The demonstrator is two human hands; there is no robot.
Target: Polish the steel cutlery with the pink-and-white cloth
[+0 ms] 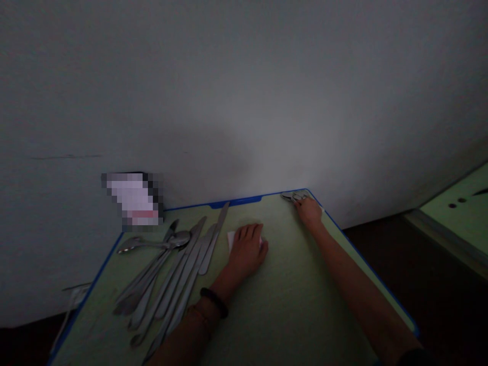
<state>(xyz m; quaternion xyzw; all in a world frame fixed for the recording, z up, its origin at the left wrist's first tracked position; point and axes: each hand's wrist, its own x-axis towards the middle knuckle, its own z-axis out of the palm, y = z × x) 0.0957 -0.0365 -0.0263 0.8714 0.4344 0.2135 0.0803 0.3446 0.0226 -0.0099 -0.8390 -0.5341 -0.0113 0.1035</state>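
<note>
My left hand [247,249] lies flat with fingers together on a small white folded cloth or paper [231,238] in the middle of the green table [290,305]. My right hand [309,211] reaches to the table's far right corner, its fingers on a small metal utensil [292,196] lying there. Whether the fingers grip it or only touch it is too dark to tell. A pile of several metal knives and spoons [171,269] lies to the left of my left hand.
The green table has a blue rim [236,201] and stands against a pale wall. A blurred-out object [133,199] sits at the table's far left corner. Another green surface [457,213] is at the right, across a dark floor gap.
</note>
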